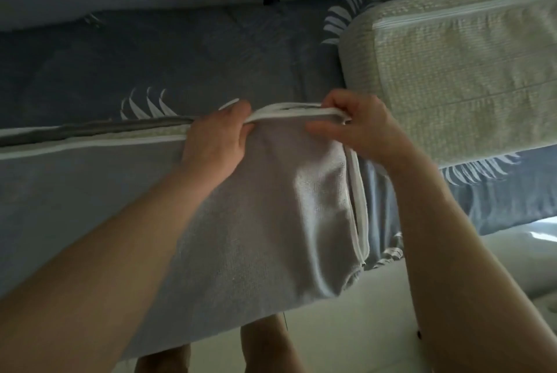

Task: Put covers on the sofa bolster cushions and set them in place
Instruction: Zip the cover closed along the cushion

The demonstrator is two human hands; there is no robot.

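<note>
Both forearms reach in; left hand (221,139) and right hand (358,128) pinch cover (271,207) zip edge at 12 o'clock. Risk imo: zip snags fabric w/ uneven pull.

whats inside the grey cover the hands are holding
Through the open zip of the cover a strip of pale green woven cushion shows, like the bare cushion to the right. The rest of it is hidden by the cover.
</note>
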